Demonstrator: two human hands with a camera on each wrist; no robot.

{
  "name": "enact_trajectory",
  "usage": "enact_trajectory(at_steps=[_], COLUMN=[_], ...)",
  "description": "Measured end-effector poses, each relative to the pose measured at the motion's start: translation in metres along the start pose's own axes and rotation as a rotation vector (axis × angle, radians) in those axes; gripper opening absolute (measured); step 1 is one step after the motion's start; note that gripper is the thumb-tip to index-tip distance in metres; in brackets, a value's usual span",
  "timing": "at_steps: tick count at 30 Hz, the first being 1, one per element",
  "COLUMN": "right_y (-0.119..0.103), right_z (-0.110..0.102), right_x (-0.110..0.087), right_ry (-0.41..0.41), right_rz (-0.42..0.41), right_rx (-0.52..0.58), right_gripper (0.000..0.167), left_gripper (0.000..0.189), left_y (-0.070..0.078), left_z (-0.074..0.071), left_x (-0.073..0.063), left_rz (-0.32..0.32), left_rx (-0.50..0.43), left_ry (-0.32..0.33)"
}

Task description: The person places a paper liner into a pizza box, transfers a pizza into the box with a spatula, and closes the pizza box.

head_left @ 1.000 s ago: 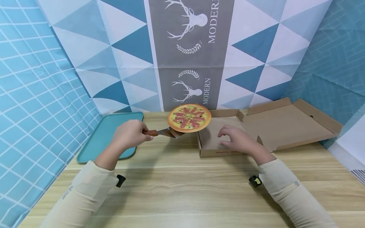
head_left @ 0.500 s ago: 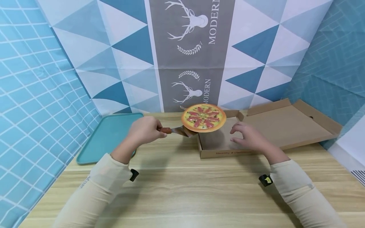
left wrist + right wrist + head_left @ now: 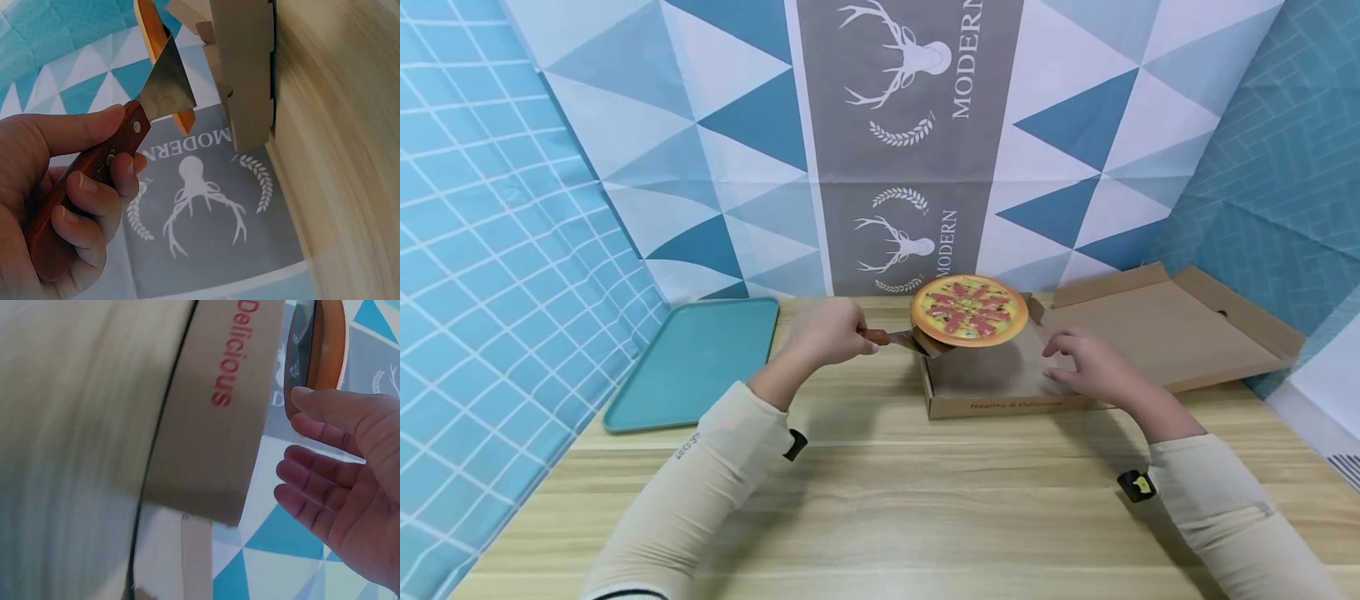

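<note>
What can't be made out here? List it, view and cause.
Head view: the back left corner of the box, hidden behind the pizza.
Head view: far end of the spatula, hidden under the pizza.
Head view: print on the left sleeve, too small to read.
Right wrist view: grain of the table, blurred.

the head view faces forward and down; both close-up wrist views share the box (image 3: 951, 408).

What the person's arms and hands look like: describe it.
The left sleeve and right sleeve are pale cream. The left has dark lettering, too small to read. A black piece shows by the left cuff; another, with a yellow patch, by the right cuff. Left hand and right hand wear no gloves.
</note>
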State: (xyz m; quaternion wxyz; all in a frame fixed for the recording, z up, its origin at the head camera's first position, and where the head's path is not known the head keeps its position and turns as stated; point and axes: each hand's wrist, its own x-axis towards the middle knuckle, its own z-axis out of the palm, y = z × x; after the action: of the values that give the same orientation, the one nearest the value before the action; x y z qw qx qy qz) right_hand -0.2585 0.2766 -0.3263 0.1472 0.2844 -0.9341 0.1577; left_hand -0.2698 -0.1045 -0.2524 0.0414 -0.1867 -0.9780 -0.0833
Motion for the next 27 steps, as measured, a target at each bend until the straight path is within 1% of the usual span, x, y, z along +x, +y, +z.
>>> enact_trajectory(at_steps=[2,7,13,16,19,22,27], right_y=[0.003,0.007,0.011,0.014,0.017,0.018,0.018], right_z=[-0.002,-0.006,-0.010,-0.010,-0.011,-0.012,-0.014], right_x=[-0.006,-0.015,-0.021,-0.024,-0.026,-0.028,-0.030], right_ry=[-0.004,0.003,0.033,0.044,0.039,0.023,-0.004], right_rz=[0.015,0.048,0.043,0.026,0.021,0.046,0.094], right_rx=[-0.004,-0.023,-0.068,-0.075,-0.070,-0.053,-0.041], right_gripper=[0.020,0.019,0.018,0.018,0.018,0.019,0.020], left_gripper=[0.028,0.033,0.033,0.032,0.032,0.031,0.030], left_y=[0.004,0.010,0.019,0.024,0.026,0.028,0.031], left_z=[0.003,0.011,0.020,0.023,0.026,0.027,0.026], left_x=[0.006,0.021,0.034,0.037,0.037,0.037,0.035], left_rz=[-0.005,-0.011,-0.012,-0.016,-0.005,0.012,0.021], left_rx=[-0.004,0.027,0.043,0.041,0.048,0.060,0.068], left_ry=[0.001,-0.003,-0.019,-0.032,-0.036,-0.030,-0.045])
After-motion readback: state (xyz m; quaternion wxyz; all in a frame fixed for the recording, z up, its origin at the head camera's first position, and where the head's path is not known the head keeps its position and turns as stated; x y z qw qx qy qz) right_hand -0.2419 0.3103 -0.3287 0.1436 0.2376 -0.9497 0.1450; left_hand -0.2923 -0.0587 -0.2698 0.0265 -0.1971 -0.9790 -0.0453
